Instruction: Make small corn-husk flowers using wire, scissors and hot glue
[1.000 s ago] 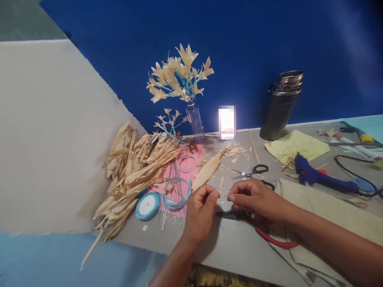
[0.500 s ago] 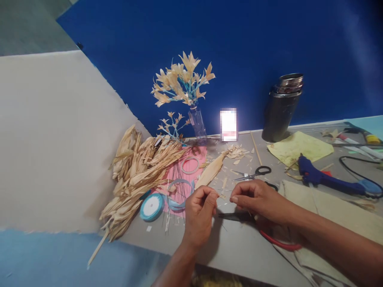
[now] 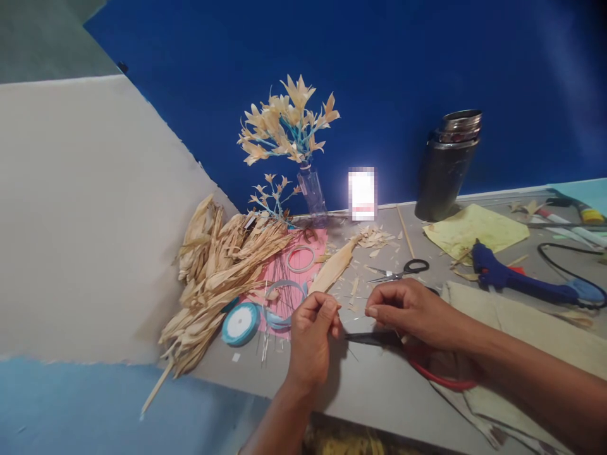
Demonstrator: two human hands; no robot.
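Note:
My left hand (image 3: pixel 310 335) and my right hand (image 3: pixel 408 309) are pinched close together above the grey table (image 3: pixel 370 392), each gripping one end of a thin wire (image 3: pixel 353 314) stretched between the fingertips. Red-handled scissors (image 3: pixel 417 357) lie on the table just under my right hand, blades pointing left. Small black-handled scissors (image 3: pixel 401 270) lie a little farther back. A pile of dried corn husks (image 3: pixel 218 272) lies to the left of my hands, beside a blue ribbon spool (image 3: pixel 238 323) and loose ribbon (image 3: pixel 279 303) on pink paper (image 3: pixel 294 272).
A small bottle with husk flowers (image 3: pixel 291 126) stands against the blue wall. A metal flask (image 3: pixel 448 165) stands at the back right, with yellow paper (image 3: pixel 477 230) and a blue glue gun (image 3: pixel 516 281) near it. Beige cloth (image 3: pixel 521 328) covers the right side. A large beige sheet (image 3: pixel 90 221) fills the left.
My hands have drawn slightly apart, the right one lifting a little; the wire between them stays gripped. The view shifted slightly.

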